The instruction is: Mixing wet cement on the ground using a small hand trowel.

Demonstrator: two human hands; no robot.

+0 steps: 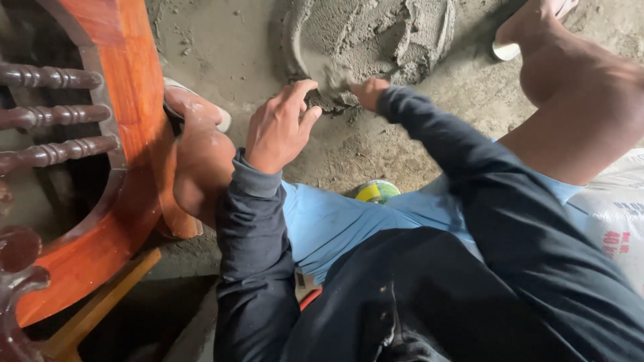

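Note:
A pile of wet grey mortar [376,33] lies on the concrete floor in front of me. My right hand [369,91] is closed around the handle of a trowel [333,78] whose blade is caked in mortar and rests at the pile's near edge. My left hand [278,129] hovers just left of the blade, fingers apart and curled, with the fingertips close to a small lump of mortar and nothing held. Both arms are in dark long sleeves, and I am squatting in light blue shorts.
A carved reddish wooden furniture piece [127,100] with turned spindles stands at the left, against my left knee. My sandalled feet [201,107] [530,27] flank the pile. A white printed sack [614,214] lies at the right. A yellow-green round object [376,192] sits between my legs.

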